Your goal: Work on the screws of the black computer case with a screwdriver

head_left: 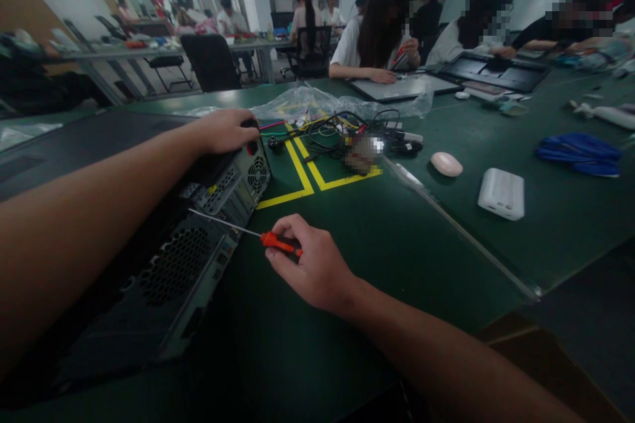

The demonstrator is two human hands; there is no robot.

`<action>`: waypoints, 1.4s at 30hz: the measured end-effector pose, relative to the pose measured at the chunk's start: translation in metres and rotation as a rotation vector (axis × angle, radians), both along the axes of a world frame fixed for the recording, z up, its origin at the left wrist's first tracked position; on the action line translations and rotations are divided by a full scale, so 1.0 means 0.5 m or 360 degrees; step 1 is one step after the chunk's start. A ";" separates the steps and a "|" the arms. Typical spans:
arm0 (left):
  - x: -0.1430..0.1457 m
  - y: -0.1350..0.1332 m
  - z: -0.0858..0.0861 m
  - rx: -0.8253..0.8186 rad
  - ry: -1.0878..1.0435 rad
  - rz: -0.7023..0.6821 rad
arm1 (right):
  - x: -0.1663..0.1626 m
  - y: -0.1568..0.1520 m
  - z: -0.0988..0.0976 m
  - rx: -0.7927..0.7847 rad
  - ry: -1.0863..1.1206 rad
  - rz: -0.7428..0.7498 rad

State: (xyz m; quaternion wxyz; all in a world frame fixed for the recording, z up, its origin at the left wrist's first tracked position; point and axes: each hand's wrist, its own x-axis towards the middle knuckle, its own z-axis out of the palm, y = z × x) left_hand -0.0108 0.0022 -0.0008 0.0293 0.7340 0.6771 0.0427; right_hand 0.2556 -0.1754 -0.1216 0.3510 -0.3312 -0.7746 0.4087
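A black desktop computer case (191, 337) lies on the left, its metal rear panel with a fan grille (258, 173) and ports turned towards the right. My left hand (229, 132) rests on the case's far rear corner, fingers bent over the edge; my forearm crosses above the case and hides part of it. In my right hand (317, 264) is a screwdriver (278, 242) with an orange-red and black handle, gripped between thumb and fingers. Its long thin shaft points left, and the tip is at the case's rear edge; whether it sits in a screw I cannot tell.
Tangled black cables (327, 135) and clear plastic film (397, 106) lie beyond the case, near yellow tape lines (311, 182). Farther right are a pink oval object (446, 164), a white block (501, 193) and blue cloth (579, 153). Several people sit across the table.
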 end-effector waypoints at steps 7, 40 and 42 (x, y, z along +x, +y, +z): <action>0.018 -0.009 0.004 0.0032 0.0138 0.0025 | 0.000 0.003 0.004 0.0028 0.0007 -0.0021; 0.016 -0.005 0.002 0.0033 0.0132 0.0021 | -0.003 0.005 0.002 0.0006 -0.0007 0.0033; 0.017 -0.005 0.002 0.0036 0.0128 0.0035 | -0.003 0.005 -0.002 -0.0016 -0.0002 0.0001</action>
